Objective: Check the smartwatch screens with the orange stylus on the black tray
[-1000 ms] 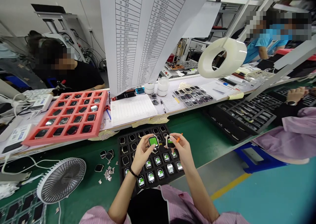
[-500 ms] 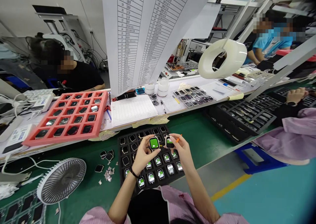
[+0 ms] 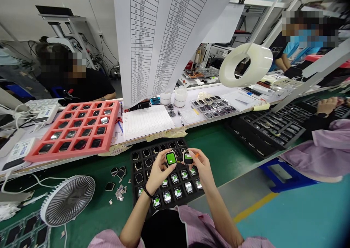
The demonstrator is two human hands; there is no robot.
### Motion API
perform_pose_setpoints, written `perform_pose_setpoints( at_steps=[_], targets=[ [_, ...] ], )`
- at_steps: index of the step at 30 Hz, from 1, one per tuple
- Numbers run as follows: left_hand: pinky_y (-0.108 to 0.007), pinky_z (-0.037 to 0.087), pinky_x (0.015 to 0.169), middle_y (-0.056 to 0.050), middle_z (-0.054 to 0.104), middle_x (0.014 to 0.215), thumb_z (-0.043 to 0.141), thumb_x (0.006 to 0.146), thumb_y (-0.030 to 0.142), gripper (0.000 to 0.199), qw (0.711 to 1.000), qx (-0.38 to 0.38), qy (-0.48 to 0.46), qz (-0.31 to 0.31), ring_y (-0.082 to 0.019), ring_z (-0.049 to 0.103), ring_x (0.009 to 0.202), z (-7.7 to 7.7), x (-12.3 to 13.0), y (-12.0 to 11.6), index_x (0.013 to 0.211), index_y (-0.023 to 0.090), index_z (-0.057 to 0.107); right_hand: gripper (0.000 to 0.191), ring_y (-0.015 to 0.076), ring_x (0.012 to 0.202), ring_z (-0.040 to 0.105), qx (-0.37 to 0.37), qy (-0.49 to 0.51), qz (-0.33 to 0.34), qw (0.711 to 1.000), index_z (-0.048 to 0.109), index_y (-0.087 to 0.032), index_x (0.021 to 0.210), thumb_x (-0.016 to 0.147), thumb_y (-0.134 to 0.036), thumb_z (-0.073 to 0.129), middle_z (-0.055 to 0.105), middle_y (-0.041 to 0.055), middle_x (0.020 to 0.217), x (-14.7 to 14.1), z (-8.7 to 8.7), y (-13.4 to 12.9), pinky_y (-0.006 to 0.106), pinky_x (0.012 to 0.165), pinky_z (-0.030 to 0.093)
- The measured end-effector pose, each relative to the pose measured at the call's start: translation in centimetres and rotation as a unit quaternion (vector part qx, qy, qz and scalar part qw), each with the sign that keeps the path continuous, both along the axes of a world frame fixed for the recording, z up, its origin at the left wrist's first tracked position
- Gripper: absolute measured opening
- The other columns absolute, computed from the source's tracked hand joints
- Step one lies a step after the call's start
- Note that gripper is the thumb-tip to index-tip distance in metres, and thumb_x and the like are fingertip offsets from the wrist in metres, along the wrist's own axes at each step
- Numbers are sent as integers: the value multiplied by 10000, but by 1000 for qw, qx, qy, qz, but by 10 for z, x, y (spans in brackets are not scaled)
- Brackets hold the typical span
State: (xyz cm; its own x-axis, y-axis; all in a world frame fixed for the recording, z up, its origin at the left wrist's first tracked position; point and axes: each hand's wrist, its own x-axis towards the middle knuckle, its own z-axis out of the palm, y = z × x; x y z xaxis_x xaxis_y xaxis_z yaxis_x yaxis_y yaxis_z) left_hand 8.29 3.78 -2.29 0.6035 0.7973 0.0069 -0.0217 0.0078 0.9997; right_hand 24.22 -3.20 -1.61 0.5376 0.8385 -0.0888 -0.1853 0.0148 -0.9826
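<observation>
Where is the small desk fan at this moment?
In the head view, the desk fan sits on the green bench mat at lower left, left of the black tray and the loose scraps.

Two bare hands are in view: the left hand [image 3: 158,175] holds one square black smartwatch with a green screen [image 3: 171,158], and the right hand [image 3: 201,164] holds a second such smartwatch [image 3: 188,157]. Below them, one black plastic tray [image 3: 134,167] carries about ten more watches. Farther off are one red foam tray [image 3: 32,156] with roughly two dozen black watches, one round grey desk fan [image 3: 67,200], one large translucent tape roll [image 3: 246,65], three small white tape rolls [image 3: 180,96] and three co-workers [image 3: 84,85].
</observation>
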Motion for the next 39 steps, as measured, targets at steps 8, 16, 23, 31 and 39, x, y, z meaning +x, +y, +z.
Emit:
perform_pose_setpoints(
  at_steps=[8, 16, 23, 31, 39],
  targets=[
    [-295, 519, 776, -105, 517, 1319, 558, 870, 350, 400, 1000, 0, -14, -12, -231, 554, 1122, 2, 1, -1, 1239, 228, 465, 289, 61, 448, 450, -9, -5, 8, 1000, 664, -225, 910, 786, -486, 651, 573, 17, 888, 1, -5, 1, 237, 430, 416],
    [-246, 498, 640, -119, 523, 1287, 636, 814, 306, 492, 1000, 8, -9, -21, -227, 570, 1061, -6, 1, 0, 1257, 224, 439, 306, 105, 526, 535, -8, -5, 2, 1000, 658, -214, 914, 782, -489, 646, 594, 30, 889, 1, -4, 0, 231, 422, 424],
    [-259, 482, 653, -101, 565, 1203, 618, 814, 221, 481, 997, 55, 13, -54, -171, 594, 886, -4, 4, -6, 1256, 224, 429, 291, 223, 877, 604, 1, -91, -33, 995, 647, -212, 932, 815, -475, 605, 645, 60, 957, -6, 0, 1, 313, 696, 515],
    [-282, 466, 741, -39, 621, 1127, 655, 775, 144, 429, 974, 201, 76, -78, -166, 577, 869, 8, 4, -10, 1173, 243, 528, 265, 221, 913, 604, 21, -114, -47, 992, 651, -214, 934, 831, -452, 597, 660, 56, 962, -6, 1, 1, 330, 802, 481],
    [-290, 491, 742, -69, 612, 1128, 635, 820, 222, 378, 961, 251, 8, 115, -189, 605, 945, 10, 4, 2, 1178, 229, 515, 339, 227, 801, 633, 1, -23, -19, 1000, 657, -219, 932, 775, -519, 640, 655, 50, 923, -7, -1, 2, 340, 679, 535]
  ],
)
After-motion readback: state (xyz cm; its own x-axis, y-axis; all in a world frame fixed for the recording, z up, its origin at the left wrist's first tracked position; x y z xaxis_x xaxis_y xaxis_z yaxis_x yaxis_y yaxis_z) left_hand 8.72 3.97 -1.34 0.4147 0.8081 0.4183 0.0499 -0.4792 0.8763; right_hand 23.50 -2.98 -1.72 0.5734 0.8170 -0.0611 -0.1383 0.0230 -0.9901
